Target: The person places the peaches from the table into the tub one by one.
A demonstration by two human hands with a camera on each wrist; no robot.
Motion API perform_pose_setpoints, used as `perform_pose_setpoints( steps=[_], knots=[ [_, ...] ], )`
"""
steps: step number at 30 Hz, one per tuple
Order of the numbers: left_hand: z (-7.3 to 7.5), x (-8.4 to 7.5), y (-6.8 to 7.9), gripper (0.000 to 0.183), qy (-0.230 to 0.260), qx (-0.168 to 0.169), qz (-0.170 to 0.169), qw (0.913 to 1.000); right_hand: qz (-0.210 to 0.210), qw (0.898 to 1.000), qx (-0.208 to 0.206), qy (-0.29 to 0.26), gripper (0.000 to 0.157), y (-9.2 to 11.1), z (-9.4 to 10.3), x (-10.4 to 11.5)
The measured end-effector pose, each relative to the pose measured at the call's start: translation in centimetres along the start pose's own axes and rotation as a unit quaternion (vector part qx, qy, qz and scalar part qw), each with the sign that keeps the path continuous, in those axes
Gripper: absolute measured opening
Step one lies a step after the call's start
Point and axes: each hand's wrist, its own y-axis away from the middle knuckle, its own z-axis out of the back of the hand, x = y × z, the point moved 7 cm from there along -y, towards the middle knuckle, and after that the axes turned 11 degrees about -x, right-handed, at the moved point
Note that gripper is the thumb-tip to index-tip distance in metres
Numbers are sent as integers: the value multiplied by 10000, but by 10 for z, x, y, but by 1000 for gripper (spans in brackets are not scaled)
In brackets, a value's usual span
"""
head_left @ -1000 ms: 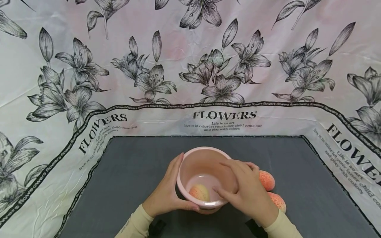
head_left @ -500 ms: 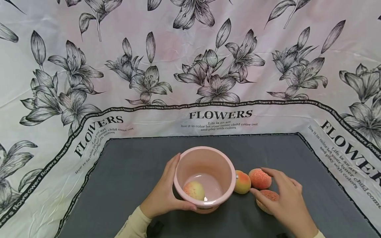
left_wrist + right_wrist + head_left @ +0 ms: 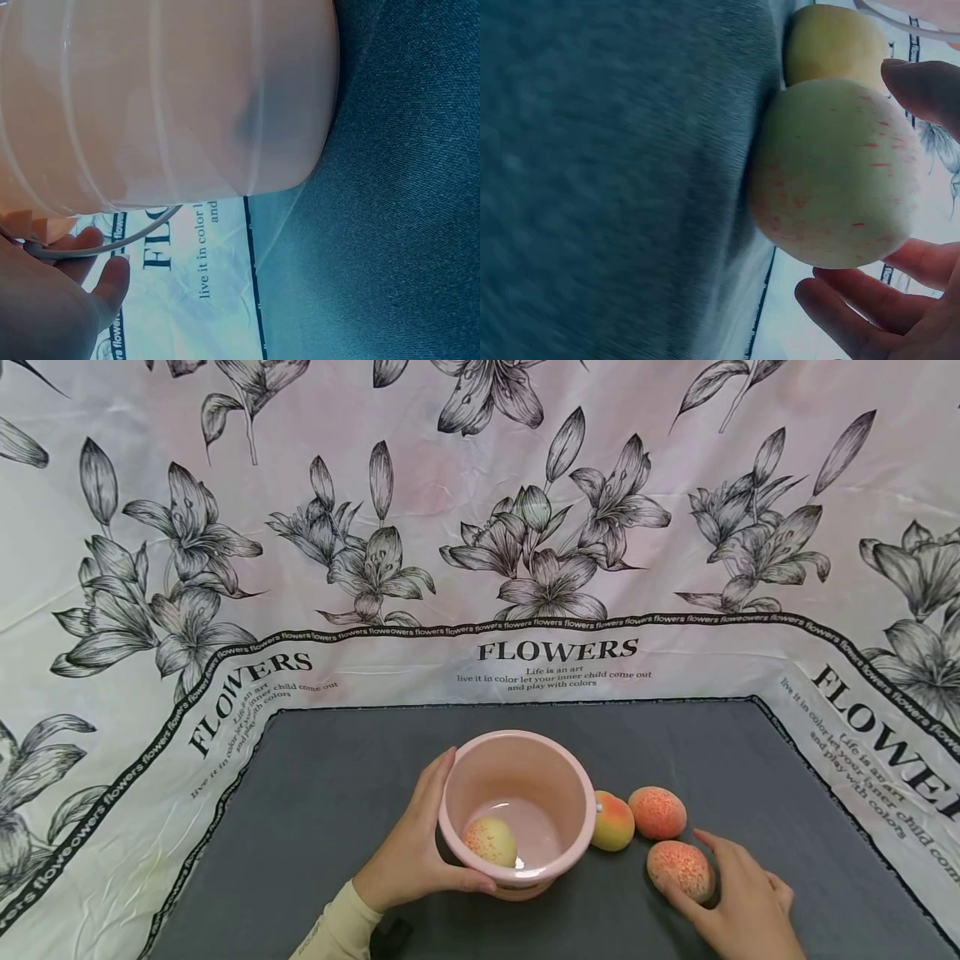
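Near peach (image 3: 681, 864) framed by the right hand (image 3: 738, 893)

Grey cloth (image 3: 352, 793) underneath, and the bucket (image 3: 517, 777) commands the middle, mouth up! The left hand (image 3: 416, 843) has it, gripping the bucket's left side, thumb along the side nearest the person. Out to the bucket's right, the right hand: thumb and fingers spread, no firm hold to be seen. And here's the relation it all seems to turn on: the near peach, right of the bucket, sits on the bucket side of that hand, between thumb and fingers. Nearer hand? The right, no contest. Long axis? Barely one: from above, a slight oval slanting away from the bucket and toward the person. No stem or tip shows, so I can't tell which way it points. Just beyond it, the red peach (image 3: 658, 813); close by the bucket's right side, the orange peach (image 3: 617, 822); inside the bucket, the yellow peach (image 3: 491, 841).
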Motion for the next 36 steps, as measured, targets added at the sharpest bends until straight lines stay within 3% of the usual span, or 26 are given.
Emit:
perform_pose_setpoints(
  steps=[8, 20, 31, 36],
  knots=[
    [0, 1, 0, 160, 24, 6, 37, 10000, -106, 9989, 446, 103, 99, 1, -12, -4],
    [-2, 1, 0, 160, 105, 22, -3, 9999, -183, 9980, 584, 163, 96, 1, -13, -4],
    [-1, 3, 0, 160, 98, -10, 25, 9999, -44, 9987, 464, 196, 93, 0, -7, 1],
    [-1, 3, 0, 160, 54, -14, 57, 10000, 240, 9997, -102, -28, 86, -2, 10, 13]
  ],
)
